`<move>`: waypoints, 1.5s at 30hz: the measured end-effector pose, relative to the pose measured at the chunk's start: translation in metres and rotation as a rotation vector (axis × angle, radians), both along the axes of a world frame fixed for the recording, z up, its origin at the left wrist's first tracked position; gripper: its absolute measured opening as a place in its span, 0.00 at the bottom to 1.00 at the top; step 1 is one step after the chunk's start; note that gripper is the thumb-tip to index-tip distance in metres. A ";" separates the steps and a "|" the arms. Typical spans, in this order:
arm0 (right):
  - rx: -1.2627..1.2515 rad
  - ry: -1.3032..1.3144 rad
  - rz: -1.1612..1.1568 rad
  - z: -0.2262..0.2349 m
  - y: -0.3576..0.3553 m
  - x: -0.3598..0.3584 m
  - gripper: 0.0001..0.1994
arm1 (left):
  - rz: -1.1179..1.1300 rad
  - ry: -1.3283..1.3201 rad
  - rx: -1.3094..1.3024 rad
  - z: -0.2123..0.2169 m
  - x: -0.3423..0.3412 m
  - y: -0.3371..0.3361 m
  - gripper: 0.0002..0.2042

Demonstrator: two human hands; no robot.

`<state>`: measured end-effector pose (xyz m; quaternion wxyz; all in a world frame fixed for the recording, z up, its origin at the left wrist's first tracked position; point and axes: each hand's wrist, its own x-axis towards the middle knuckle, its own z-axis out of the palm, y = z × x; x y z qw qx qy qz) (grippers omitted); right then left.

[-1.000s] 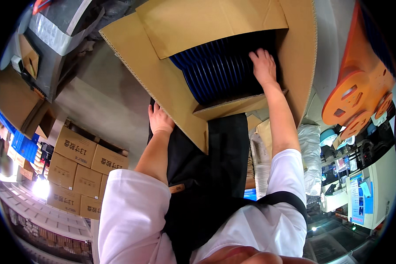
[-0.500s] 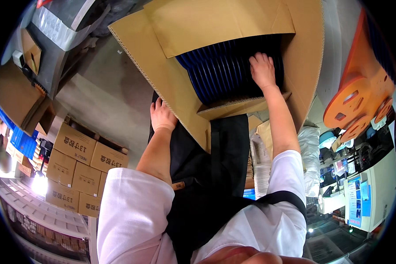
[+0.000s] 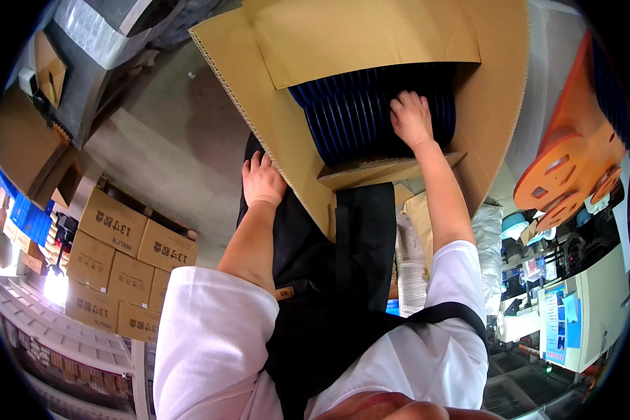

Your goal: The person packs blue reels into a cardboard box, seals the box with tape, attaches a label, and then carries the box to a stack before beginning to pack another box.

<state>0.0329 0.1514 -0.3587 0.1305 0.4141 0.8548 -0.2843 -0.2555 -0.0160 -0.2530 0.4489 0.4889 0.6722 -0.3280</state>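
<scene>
A large open cardboard box [image 3: 500, 105] stands in front of me with its flaps up. Packed on edge inside it are dark blue plastic discs [image 3: 339, 126], side by side, looking like reels. My right hand [image 3: 411, 117] reaches into the box, palm down, its fingers apart and bent over the disc rims. No disc is lifted in it; the fingertips are partly lost in shadow. At the box's left outer edge rests my left hand [image 3: 264, 180], fingers spread, nothing held. Under its wrist hangs black apron cloth [image 3: 301, 245].
Stacked cartons [image 3: 112, 259] stand on the left. An orange machine part with round holes [image 3: 563, 164] is on the right, beyond the box flap. A grey cabinet [image 3: 588, 318] stands at lower right. Plastic-wrapped goods [image 3: 488, 245] lie beside my right arm.
My right hand has shifted left across the disc rims inside the box. My left hand stays by the box edge. The whole view has shifted slightly.
</scene>
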 end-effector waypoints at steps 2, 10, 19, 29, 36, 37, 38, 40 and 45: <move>0.034 0.052 0.061 -0.002 0.000 -0.003 0.08 | 0.004 0.004 0.012 -0.001 0.000 -0.003 0.21; -0.024 0.078 0.087 0.003 -0.002 -0.015 0.08 | 0.037 0.000 0.005 -0.001 0.000 -0.002 0.21; 0.002 0.089 0.140 0.001 -0.008 -0.028 0.09 | 0.034 0.008 0.068 -0.005 0.001 -0.009 0.19; -0.028 0.134 0.079 -0.001 -0.014 -0.041 0.11 | 0.062 0.009 0.192 -0.009 0.002 -0.019 0.15; -0.006 0.149 0.183 -0.004 -0.023 -0.049 0.09 | 0.066 0.008 0.207 -0.009 0.003 -0.022 0.15; -0.020 0.156 0.204 -0.004 -0.023 -0.050 0.09 | 0.068 0.009 0.206 -0.009 0.003 -0.023 0.15; -0.034 0.163 0.226 -0.004 -0.024 -0.051 0.09 | 0.069 0.006 0.204 -0.010 0.003 -0.025 0.15; -0.041 0.158 0.204 -0.005 -0.026 -0.051 0.09 | 0.071 0.002 0.203 -0.011 0.003 -0.024 0.15; -0.050 0.158 0.141 0.000 -0.028 -0.060 0.08 | 0.057 0.012 0.196 -0.011 0.002 -0.025 0.16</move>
